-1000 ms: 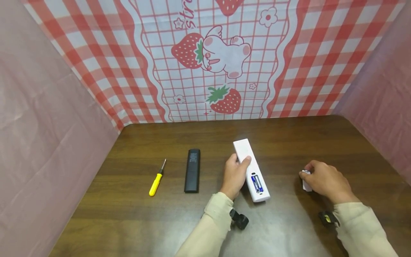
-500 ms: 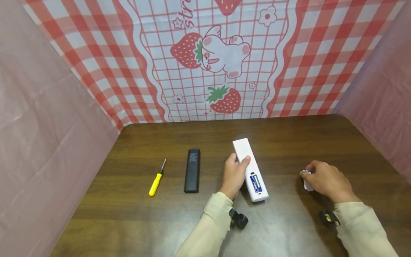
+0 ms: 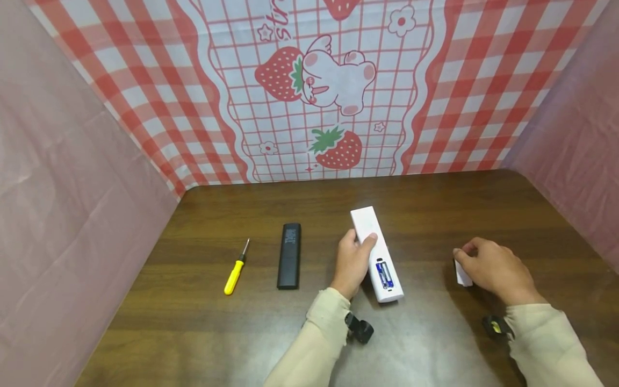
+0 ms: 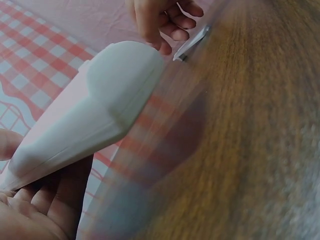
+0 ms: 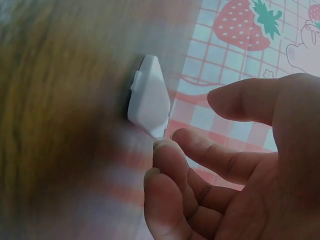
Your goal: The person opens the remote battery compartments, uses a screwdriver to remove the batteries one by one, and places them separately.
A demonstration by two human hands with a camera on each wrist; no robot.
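My left hand grips a white remote control, thumb on its back and fingers underneath. Two blue-and-silver batteries show in its uncovered compartment. In the left wrist view the remote is seen from its end, raised off the tabletop. To the right, a small white battery cover lies on the table beneath my right hand. The right wrist view has the cover just past the fingertips, while thumb and forefinger stand apart with nothing between them. Whether a lower fingertip brushes its edge I cannot tell.
Left of the white remote lies a black remote control, face down. Farther left is a screwdriver with a yellow handle. A checkered strawberry cloth hangs behind the brown table, with pink cloth on both sides.
The fingers of my right hand have come off the battery cover and risen slightly, leaving it on the table. My left hand holds the remote nearly still.
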